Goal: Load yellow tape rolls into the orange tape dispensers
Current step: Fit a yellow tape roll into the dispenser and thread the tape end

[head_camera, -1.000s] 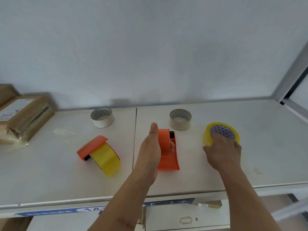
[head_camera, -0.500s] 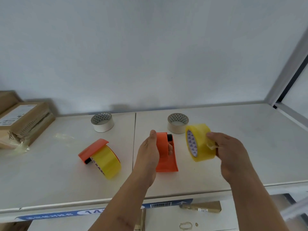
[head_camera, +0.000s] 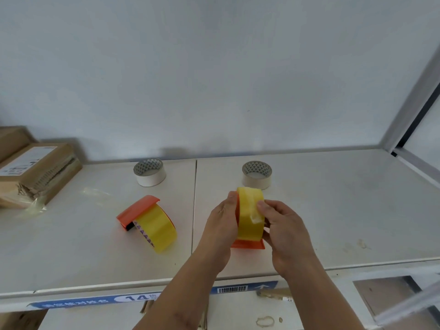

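Right now my view settles on the glossy yellow roll of packing tape [head_camera: 250, 214], standing on edge near the front edge of the white shelf [head_camera: 333, 210], just right of the seam that splits it. Its band is bright and translucent, with a crumpled pale patch where the loose end is lifted. It sits against the orange plastic tape dispenser [head_camera: 248, 244], of which I see only a thin strip along the roll's left side and the flat foot poking out below; the rest is hidden behind the roll and both hands, so I cannot tell whether the roll is seated on the hub.

My left hand [head_camera: 220, 228] is wrapped around the dispenser's left side, thumb pointing up along the orange edge, forearm rising from the bottom of the view. My right hand [head_camera: 284, 231] clasps the roll from the right, fingertips pressed on the crumpled end.

Toward the left front sits a second orange dispenser with a yellow roll already in it [head_camera: 148, 222], tipped on its side. Two white tape rolls with patterned cores [head_camera: 149, 172] [head_camera: 257, 175] stand near the back edge, and brown cardboard parcels [head_camera: 35, 170] lie at the left end, partly cut off.
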### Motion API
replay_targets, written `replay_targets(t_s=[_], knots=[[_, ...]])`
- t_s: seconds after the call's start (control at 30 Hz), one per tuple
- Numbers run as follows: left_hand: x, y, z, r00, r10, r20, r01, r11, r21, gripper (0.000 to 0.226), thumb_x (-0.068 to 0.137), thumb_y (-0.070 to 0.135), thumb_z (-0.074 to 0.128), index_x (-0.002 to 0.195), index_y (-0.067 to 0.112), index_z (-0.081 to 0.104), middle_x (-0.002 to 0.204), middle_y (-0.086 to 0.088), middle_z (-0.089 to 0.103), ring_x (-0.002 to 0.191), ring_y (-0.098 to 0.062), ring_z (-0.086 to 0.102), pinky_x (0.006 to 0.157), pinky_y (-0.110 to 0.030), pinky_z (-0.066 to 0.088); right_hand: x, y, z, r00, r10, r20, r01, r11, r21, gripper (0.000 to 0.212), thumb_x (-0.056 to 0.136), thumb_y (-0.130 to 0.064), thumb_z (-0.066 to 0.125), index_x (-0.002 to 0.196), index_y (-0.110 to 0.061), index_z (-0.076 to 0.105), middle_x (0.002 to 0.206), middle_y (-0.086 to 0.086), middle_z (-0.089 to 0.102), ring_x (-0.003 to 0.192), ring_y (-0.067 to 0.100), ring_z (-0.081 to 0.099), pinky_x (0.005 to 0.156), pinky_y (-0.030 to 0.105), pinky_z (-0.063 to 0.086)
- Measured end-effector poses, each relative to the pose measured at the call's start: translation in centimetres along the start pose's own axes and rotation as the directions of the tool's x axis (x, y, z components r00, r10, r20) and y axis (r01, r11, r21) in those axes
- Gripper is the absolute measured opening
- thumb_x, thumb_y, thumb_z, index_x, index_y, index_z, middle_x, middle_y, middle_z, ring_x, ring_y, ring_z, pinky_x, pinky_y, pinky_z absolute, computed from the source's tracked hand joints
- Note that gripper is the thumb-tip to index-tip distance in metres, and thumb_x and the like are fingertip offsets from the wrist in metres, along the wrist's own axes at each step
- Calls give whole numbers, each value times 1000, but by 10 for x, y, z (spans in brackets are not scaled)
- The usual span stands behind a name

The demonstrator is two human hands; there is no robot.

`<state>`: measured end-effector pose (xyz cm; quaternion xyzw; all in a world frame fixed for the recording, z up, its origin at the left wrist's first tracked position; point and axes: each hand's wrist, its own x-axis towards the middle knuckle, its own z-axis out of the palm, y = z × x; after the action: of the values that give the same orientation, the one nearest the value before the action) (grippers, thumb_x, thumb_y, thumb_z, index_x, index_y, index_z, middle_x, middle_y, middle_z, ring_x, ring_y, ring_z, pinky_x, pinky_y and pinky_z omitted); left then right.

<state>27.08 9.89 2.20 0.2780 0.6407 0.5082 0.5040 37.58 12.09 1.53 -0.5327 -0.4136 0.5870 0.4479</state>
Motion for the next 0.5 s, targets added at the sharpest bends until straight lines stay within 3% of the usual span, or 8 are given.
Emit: replay_targets(t_s=[0.13,0.2,0.23,0.3,0.37,0.4,0.43,0.5], knots=[[-1,2,-1,999,-48,-16,47,998,-35,79,79,77,25,133,24,48,121,-4,62,107,-24,61,99,-44,47,-2,5,5,999,15,40,-13,999,-43,11,96,-36,58,97,-28,65,113,0,67,106,25,62,96,51,51],[2,0,-3,997,-79,-4,78,992,-97,99,61,87,23,132,24,52,118,-8,67,104,-26,66,99,-48,49,-1,5,4,999,-32,39,39,980,-197,18,98,-41,50,104,-30,63,116,0,65,105,21,61,97,44,51],[3,-2,-4,997,-81,0,80,990,-113,104,56,89,23,131,24,53,117,-9,68,103,-27,67,99,-49,50,-1,5,1,995,-88,52,100,940,-326,24,99,-43,46,106,-30,64,114,0,64,102,18,61,93,36,51],[2,-4,-4,997,-79,6,79,991,-112,106,53,90,23,130,23,53,117,-9,69,103,-29,68,99,-51,50,-2,2,-5,972,-202,123,236,798,-554,27,100,-45,42,94,-31,64,106,0,62,89,9,58,74,19,44],[1,-7,-4,997,-83,0,83,990,-115,106,53,90,21,130,24,51,119,-9,68,106,-30,67,101,-53,48,-2,-4,-12,940,-300,164,331,682,-652,18,98,-44,46,89,-36,60,105,-3,60,84,3,55,65,12,36],[-1,-6,-4,997,-76,-3,75,990,-117,105,53,90,21,130,25,51,119,-9,68,106,-30,66,102,-53,47,-1,-6,-17,925,-333,184,369,668,-647,8,98,-41,50,96,-39,57,111,-7,58,88,1,55,67,10,36],[0,-8,-4,997,-72,-8,70,991,-118,104,54,89,20,129,25,51,119,-9,68,106,-30,66,102,-54,47,-1,-7,-23,911,-342,232,409,668,-621,11,97,-37,52,106,-43,53,120,-13,55,98,0,54,74,10,39],[-2,-6,-6,998,-63,-6,62,991,-118,104,53,91,21,129,26,51,119,-9,68,106,-30,66,101,-53,48,-1,-9,-32,863,-250,439,491,622,-610,44,94,-36,59,130,-52,40,143,-23,34,127,1,38,99,21,40]])
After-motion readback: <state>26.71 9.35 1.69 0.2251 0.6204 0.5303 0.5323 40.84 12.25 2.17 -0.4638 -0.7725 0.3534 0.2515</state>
